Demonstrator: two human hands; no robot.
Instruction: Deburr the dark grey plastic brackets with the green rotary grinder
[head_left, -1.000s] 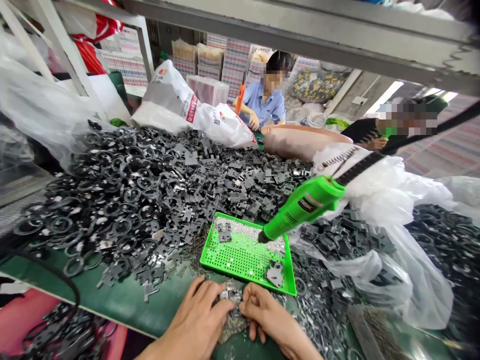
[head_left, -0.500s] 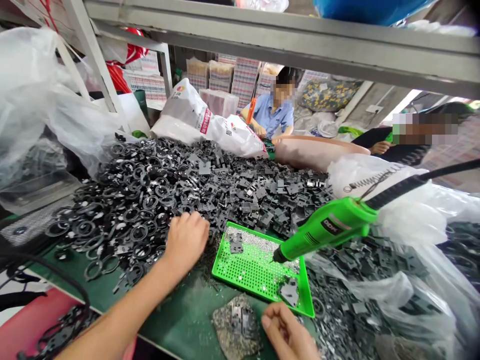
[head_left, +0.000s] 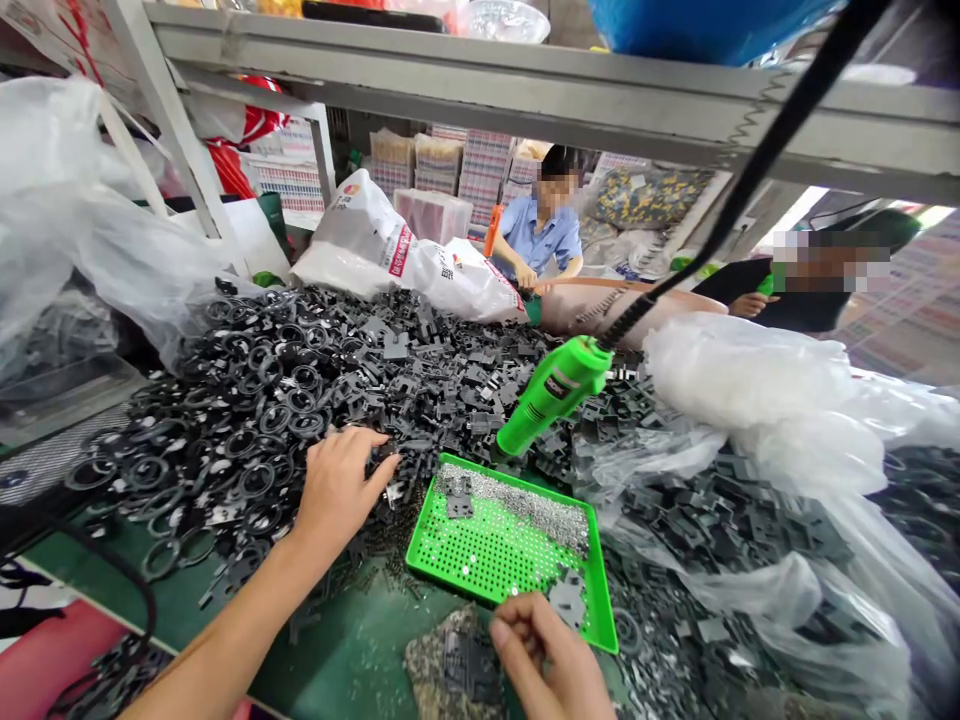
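My left hand (head_left: 341, 485) is at the front edge of a heap of dark grey plastic parts (head_left: 450, 375), its thumb apart from the fingers. Dark parts show in the gap between them. Low in the view my right hand (head_left: 555, 655) is curled, thumb against the fingers; whatever is in it is too small or hidden to make out. Just left of it a dark grey plastic part (head_left: 469, 655) lies on a speckled stone-like block (head_left: 426, 655). Behind that hand is a green perforated tray (head_left: 420, 560) with small silvery pieces. A green electric screwdriver (head_left: 551, 395) hangs above its far edge.
Black ring-shaped parts (head_left: 259, 440) lie heaped on the left. Clear plastic bags (head_left: 750, 390) cover more parts on the right. A metal shelf beam (head_left: 450, 65) crosses overhead. Beyond the heap are white sacks (head_left: 465, 275) and a person in blue (head_left: 544, 235); another person (head_left: 795, 290) is at far right.
The screwdriver has swung up and away from the tray, toward the far left. My left hand has turned, its thumb now apart. My right hand has shifted slightly left against the block.
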